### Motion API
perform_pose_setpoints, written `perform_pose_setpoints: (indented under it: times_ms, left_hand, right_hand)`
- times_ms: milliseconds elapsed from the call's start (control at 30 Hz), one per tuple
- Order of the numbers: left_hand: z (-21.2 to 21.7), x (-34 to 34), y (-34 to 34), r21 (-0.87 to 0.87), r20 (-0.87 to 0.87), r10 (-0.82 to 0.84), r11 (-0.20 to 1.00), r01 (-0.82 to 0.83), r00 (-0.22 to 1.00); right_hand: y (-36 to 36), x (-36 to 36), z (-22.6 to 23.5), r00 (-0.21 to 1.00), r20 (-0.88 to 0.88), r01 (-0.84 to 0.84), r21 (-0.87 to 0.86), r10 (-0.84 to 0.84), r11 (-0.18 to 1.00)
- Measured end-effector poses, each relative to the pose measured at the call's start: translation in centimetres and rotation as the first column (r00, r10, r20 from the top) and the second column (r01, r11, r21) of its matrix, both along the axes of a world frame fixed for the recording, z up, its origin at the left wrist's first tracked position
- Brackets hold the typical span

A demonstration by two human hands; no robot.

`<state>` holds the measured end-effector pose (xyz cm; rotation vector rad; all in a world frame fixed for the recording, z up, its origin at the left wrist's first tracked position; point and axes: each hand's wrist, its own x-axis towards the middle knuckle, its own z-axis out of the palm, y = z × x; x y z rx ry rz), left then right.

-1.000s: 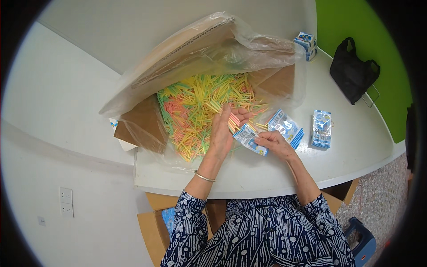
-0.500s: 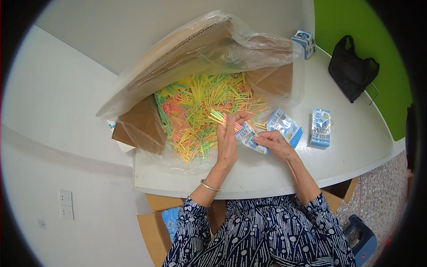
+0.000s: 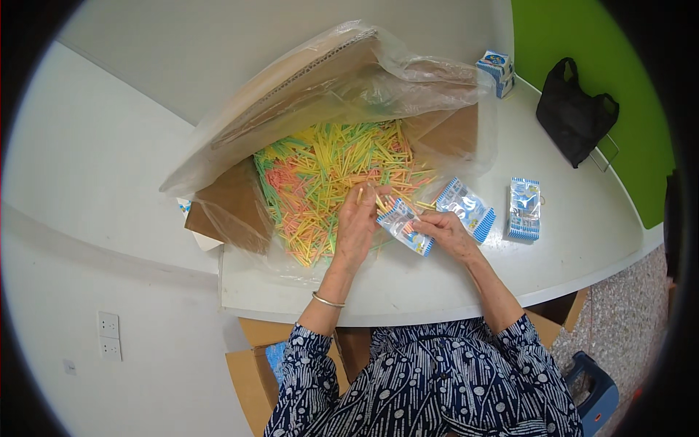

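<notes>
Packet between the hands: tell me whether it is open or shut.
The packet is open: sticks poke from its upper end, by the left hand.

The white table (image 3: pixel 582 218) carried a large cardboard box (image 3: pixel 440 138) lined with clear plastic (image 3: pixel 455 69). To the right of the box lay blue-and-white packets (image 3: pixel 466 207), another shiny packet (image 3: pixel 524 211) farther right, and a small packet stack (image 3: pixel 496 73) toward the back.

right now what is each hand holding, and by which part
Right hand: packet, by its right edge. Left hand: sticks, at the packet's open end; exact grip hidden.
</notes>
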<state>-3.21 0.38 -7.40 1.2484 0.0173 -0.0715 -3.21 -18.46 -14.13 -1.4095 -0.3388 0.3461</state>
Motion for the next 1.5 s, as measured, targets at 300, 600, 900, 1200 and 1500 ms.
perform_pose_setpoints:
  times_ms: [300, 600, 900, 1200, 1500]
  left_hand:
    - [0.3, 2.3, 1.4, 0.107, 0.036, 0.031, 0.994, -0.034, 0.999]
    - [0.4, 4.7, 2.0, 0.312, 0.291, 0.222, 0.897, -0.312, 0.931]
    - [1.2, 1.4, -0.1, 0.773, 0.128, -0.261, 0.631, 0.069, 0.957]
    - [1.5, 0.3, -0.5, 0.732, 0.242, -0.376, 0.676, 0.086, 0.895]
    - [1.7, -0.9, -0.2, 0.885, 0.144, -0.524, 0.448, 0.128, 0.839]
  right_hand:
    - [-0.3, 0.1, 0.3, 0.999, 0.017, 0.048, -0.026, -0.048, 0.998]
    - [-0.5, 0.3, 0.4, 0.997, 0.027, 0.080, -0.032, -0.079, 0.996]
    - [0.0, 0.4, -0.4, 0.991, -0.003, 0.130, 0.019, -0.130, 0.991]
    - [-0.2, -0.2, 0.6, 0.971, -0.182, -0.118, 0.217, 0.159, 0.969]
    - [-0.4, -0.7, 0.7, 0.969, -0.149, -0.198, 0.011, 0.198, 0.980]
